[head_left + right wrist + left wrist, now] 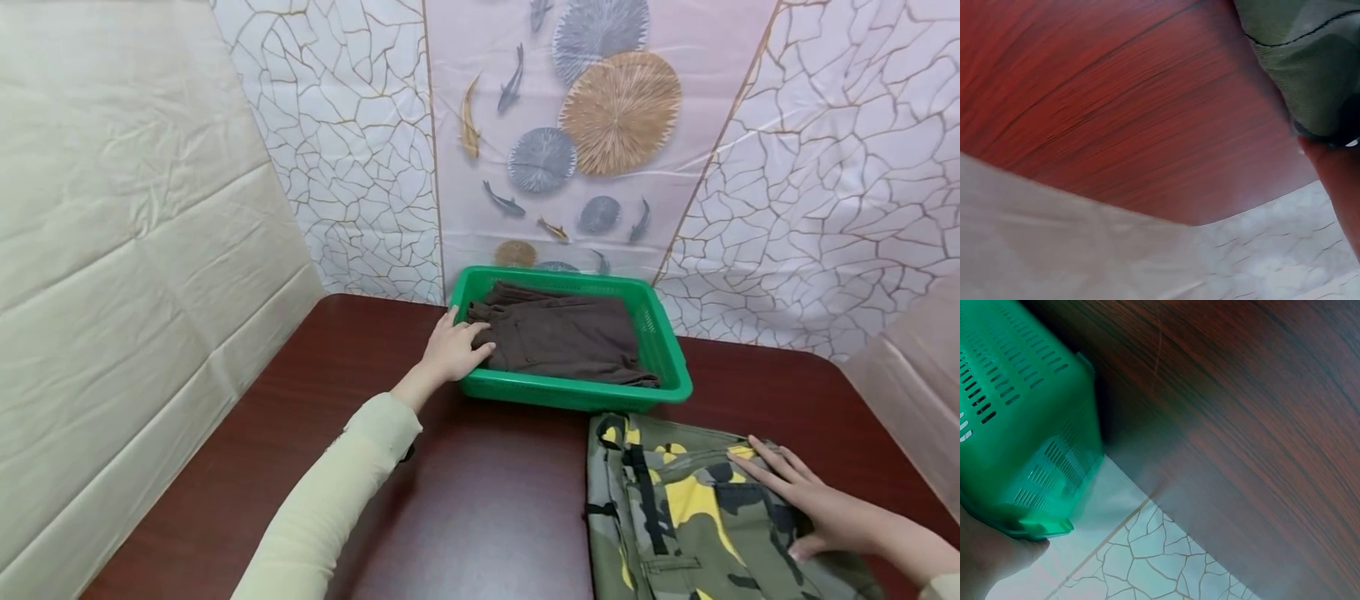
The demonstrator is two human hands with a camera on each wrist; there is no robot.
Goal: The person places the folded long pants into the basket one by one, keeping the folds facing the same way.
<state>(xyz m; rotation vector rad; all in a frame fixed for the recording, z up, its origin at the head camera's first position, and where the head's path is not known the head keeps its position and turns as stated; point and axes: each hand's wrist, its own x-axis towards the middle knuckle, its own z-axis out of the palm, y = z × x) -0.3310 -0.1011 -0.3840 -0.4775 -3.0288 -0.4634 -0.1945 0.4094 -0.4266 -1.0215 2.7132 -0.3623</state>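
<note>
A green plastic basket [570,392] stands at the back of the table, with folded dark brown clothing [562,333] inside. My left hand [450,350] grips the basket's left rim, its thumb and forefinger reaching over the inside beside the brown cloth. From the left wrist, the basket's slotted outer wall [1022,437] shows, with part of the hand [997,550] at its rim. Folded camouflage trousers [690,508] in green, grey, black and yellow lie at the front right. On their right side rests my right hand [817,500], fingers spread and fairly straight.
The dark reddish-brown wooden table [480,508] has a rounded far right corner. Behind it hangs a patterned cloth [360,150] with crackle lines, fish and round leaf shapes. Plain cream cloth [135,250] covers the left side.
</note>
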